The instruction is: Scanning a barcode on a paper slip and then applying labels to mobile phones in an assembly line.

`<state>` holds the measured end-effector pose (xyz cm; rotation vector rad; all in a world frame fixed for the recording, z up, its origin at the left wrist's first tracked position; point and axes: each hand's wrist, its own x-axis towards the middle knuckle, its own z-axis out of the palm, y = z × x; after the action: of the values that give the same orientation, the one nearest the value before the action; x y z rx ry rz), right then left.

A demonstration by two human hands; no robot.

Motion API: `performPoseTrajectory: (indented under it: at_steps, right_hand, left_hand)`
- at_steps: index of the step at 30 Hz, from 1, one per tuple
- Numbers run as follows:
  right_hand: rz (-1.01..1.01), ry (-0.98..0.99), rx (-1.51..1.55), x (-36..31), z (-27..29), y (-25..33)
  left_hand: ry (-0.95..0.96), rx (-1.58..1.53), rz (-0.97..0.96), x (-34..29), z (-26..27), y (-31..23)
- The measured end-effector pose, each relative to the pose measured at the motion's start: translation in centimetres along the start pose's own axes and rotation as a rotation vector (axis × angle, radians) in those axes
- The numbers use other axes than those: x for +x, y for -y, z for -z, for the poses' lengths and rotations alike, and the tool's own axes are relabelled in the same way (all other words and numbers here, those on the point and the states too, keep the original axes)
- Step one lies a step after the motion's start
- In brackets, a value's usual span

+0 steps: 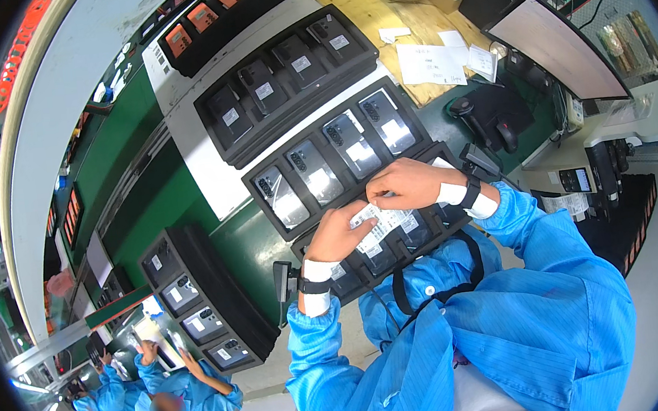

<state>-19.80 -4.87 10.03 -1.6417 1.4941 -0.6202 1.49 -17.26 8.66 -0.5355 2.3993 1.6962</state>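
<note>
Over the nearest black tray [427,237], both hands meet on a white label sheet [382,224] printed with dark code marks. Left hand [337,235] grips the sheet's left end, fingers closed on it, a white band and a dark strap at the wrist. Right hand [404,184] sits at the sheet's upper edge, fingers pinched together on the paper, with a white band and a black strap at that wrist too. Both arms wear blue sleeves.

The sheet lies above the nearest tray, covering part of its phones. Just beyond that tray sits a second black tray [260,187] holding three grey phones [347,147] face down, cameras showing, each under glossy film. Beyond it, a third tray [215,129] carries four dark phones with small white labels. A fourth tray [199,257] of phones stands to the left of the nearest tray, on the green surface [132,137].

To the right of the nearest tray are a handheld scanner [469,117] on a stand, a monitor [555,45], and loose white papers [430,63] on a wooden surface. Far left and below, another person in blue [177,398] works at a separate station.
</note>
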Motion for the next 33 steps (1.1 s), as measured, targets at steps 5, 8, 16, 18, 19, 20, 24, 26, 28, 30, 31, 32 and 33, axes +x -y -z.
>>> performPoseTrajectory:
  at_steps: [5,8,16,18,19,20,24,26,28,30,31,32,33]
  right_hand:
    - [0.009,-0.024,-0.011,0.0,-0.4,-0.1]
    - [-0.028,-0.014,-0.022,0.1,-0.5,0.1]
    - [-0.125,-0.180,0.203,0.1,-2.0,-4.2]
    - [-0.286,-0.013,0.081,-0.8,-1.0,-5.3]
    - [-0.344,-0.077,-0.042,-1.2,-1.6,-7.2]
    - [-0.445,-0.193,-0.093,-1.7,-2.6,-9.0]
    - [-0.499,-0.437,0.054,-2.1,-4.7,-13.7]
    - [-0.441,-0.561,0.263,-1.5,-5.6,-13.1]
    - [-0.534,-0.729,0.615,-0.6,-5.9,-11.2]
    - [-0.527,-0.717,0.605,-0.2,-6.2,-11.1]
    - [-0.524,-0.718,0.565,0.1,-6.5,-11.5]
    - [-0.520,-0.715,0.526,0.6,-6.7,-11.8]
    - [-0.531,-0.720,0.543,1.4,-6.8,-12.1]
  left_hand:
    - [-0.010,-0.014,0.043,-0.1,-0.4,-0.4]
    - [-0.047,0.017,0.063,-0.2,-0.7,-0.4]
    - [-0.254,0.400,0.045,0.1,-1.6,0.6]
    - [-0.265,0.397,0.044,0.2,-1.0,1.2]
    - [-0.283,0.413,0.025,0.5,-0.9,1.4]
    - [-0.269,0.413,0.015,0.8,-0.6,1.4]
    - [-0.175,0.466,0.090,3.9,1.7,3.7]
    - [-0.162,0.514,-0.130,6.4,1.9,9.1]
    - [-0.107,0.551,-0.167,8.4,2.5,11.7]
    - [-0.070,0.578,-0.190,10.2,3.2,13.1]
    - [-0.067,0.584,-0.193,10.7,3.4,13.3]
    - [-0.066,0.588,-0.193,10.8,3.6,13.6]
    - [-0.070,0.587,-0.193,10.8,3.8,13.5]
